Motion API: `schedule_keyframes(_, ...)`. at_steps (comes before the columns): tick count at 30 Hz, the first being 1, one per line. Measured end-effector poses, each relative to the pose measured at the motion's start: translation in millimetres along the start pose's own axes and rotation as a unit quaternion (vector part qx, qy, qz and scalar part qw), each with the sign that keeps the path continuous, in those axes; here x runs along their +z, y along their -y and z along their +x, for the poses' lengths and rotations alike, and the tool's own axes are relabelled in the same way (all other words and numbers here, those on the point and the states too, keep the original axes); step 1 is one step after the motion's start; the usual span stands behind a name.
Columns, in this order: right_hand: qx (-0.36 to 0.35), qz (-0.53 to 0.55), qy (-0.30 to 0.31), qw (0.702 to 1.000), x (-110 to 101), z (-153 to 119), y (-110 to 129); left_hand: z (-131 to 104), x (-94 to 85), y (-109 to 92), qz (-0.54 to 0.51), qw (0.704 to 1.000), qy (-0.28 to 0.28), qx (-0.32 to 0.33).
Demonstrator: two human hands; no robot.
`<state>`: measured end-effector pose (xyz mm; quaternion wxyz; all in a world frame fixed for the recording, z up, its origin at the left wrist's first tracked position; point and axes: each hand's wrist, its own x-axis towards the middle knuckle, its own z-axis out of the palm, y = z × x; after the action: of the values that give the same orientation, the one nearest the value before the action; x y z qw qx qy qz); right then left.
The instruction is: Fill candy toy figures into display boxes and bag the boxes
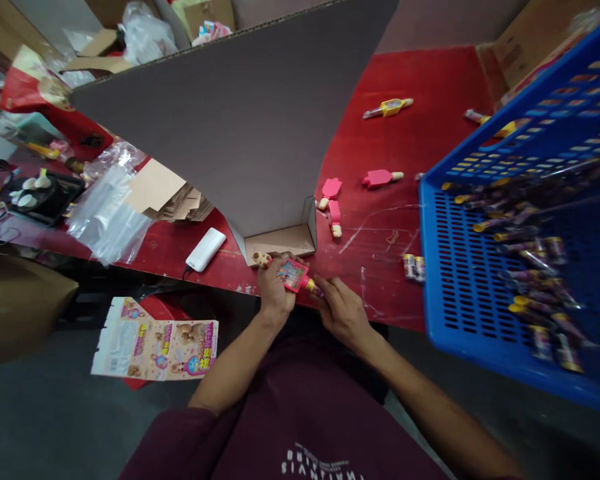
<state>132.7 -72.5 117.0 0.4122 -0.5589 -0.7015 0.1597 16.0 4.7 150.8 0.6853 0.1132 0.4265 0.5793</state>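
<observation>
My left hand (276,290) is closed around a pink toy (293,275) with a small screen-like picture and a spotted tip at its upper left. At the toy's lower right end, my right hand (343,312) pinches a small tube (314,288) with yellow and purple on it, which meets the toy. Both hands are over the table's front edge, just before an open cardboard box (280,241) with a tall grey flap. Pink toy pieces (335,212) lie to the right of the box.
A blue basket (433,267) of wrapped tubes stands at right. Yellow (393,107) and pink toys (379,178) lie on the red table (375,143). To the left are a white power bank (206,249), cardboard pieces (157,187), plastic bags (113,213) and, lower, printed card (155,343).
</observation>
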Motion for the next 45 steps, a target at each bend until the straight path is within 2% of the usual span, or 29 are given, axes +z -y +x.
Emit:
schedule_keyframes(2,0.099,0.119,0.033,0.987,-5,2,3,-3,1.2,0,0.001,1.0,0.008,0.005)
schedule_keyframes(3,0.17,0.199,0.063,0.963,-8,3,5,-4,1.6,0,0.006,1.0,0.018,0.007)
schedule_keyframes(4,0.248,0.286,0.106,0.92,-11,5,6,-6,2.0,0,0.015,0.999,0.029,0.008)
schedule_keyframes(7,0.414,0.489,0.246,0.728,-17,10,7,-9,3.3,-4,0.053,0.997,0.061,0.003)
schedule_keyframes(8,0.431,0.516,0.268,0.691,-18,12,8,-10,3.8,-6,0.063,0.996,0.066,0.003)
schedule_keyframes(9,0.432,0.519,0.265,0.689,-17,13,8,-9,4.3,-8,0.068,0.995,0.066,0.006)
schedule_keyframes(10,0.419,0.498,0.235,0.723,-15,13,9,-8,4.7,-9,0.069,0.996,0.061,0.009)
schedule_keyframes(13,0.304,0.314,0.065,0.897,-7,10,14,-3,4.3,-13,0.051,0.998,0.035,0.024)
schedule_keyframes(14,0.258,0.242,0.016,0.935,-4,8,16,-2,3.7,-13,0.046,0.998,0.028,0.027)
schedule_keyframes(16,0.206,0.164,-0.027,0.964,1,5,18,-1,1.8,-12,0.043,0.999,0.027,0.02)
schedule_keyframes(18,0.253,0.215,-0.005,0.943,4,5,19,-3,0.0,-11,0.047,0.998,0.044,0.011)
schedule_keyframes(19,0.306,0.28,0.031,0.909,5,6,19,-5,-0.5,-10,0.052,0.997,0.058,0.01)
schedule_keyframes(22,0.454,0.466,0.166,0.741,5,13,19,-11,-0.3,-12,0.073,0.992,0.097,0.025)
schedule_keyframes(23,0.467,0.487,0.184,0.715,5,14,19,-12,0.1,-13,0.08,0.991,0.099,0.029)
schedule_keyframes(24,0.461,0.479,0.174,0.726,5,14,20,-12,0.4,-15,0.084,0.991,0.094,0.033)
schedule_keyframes(27,0.357,0.342,0.036,0.869,6,10,24,-9,-0.7,-17,0.077,0.994,0.063,0.04)
schedule_keyframes(28,0.319,0.295,-0.002,0.9,7,8,25,-7,-1.8,-17,0.075,0.995,0.06,0.038)
schedule_keyframes(29,0.298,0.273,-0.017,0.914,8,5,27,-5,-3.1,-17,0.073,0.995,0.063,0.033)
schedule_keyframes(30,0.301,0.284,-0.01,0.91,9,4,28,-3,-4.7,-17,0.073,0.994,0.073,0.024)
schedule_keyframes(31,0.325,0.325,0.019,0.888,9,3,29,-1,-6.3,-17,0.074,0.993,0.088,0.01)
schedule_keyframes(32,0.359,0.384,0.062,0.849,9,3,30,0,-8.0,-18,0.073,0.992,0.106,-0.007)
schedule_keyframes(34,0.418,0.496,0.153,0.746,8,4,31,3,-11.5,-19,0.066,0.988,0.136,-0.04)
schedule_keyframes(35,0.43,0.526,0.183,0.711,7,4,31,5,-13.4,-21,0.063,0.986,0.146,-0.05)
schedule_keyframes(36,0.427,0.528,0.201,0.706,7,4,31,6,-15.5,-22,0.062,0.985,0.153,-0.055)
schedule_keyframes(37,0.411,0.5,0.199,0.736,6,4,30,7,-17.8,-23,0.064,0.984,0.156,-0.055)
schedule_keyframes(40,0.294,0.283,0.096,0.908,8,0,25,4,-26.2,-26,0.102,0.982,0.159,-0.033)
schedule_keyframes(41,0.249,0.219,0.067,0.941,8,-1,23,2,-29.2,-27,0.13,0.978,0.163,-0.012)
schedule_keyframes(43,0.194,0.179,0.072,0.962,10,0,18,-2,-35.0,-26,0.202,0.96,0.191,0.025)
schedule_keyframes(45,0.174,0.195,0.133,0.956,10,5,14,-4,-41.3,-24,0.263,0.935,0.233,0.055)
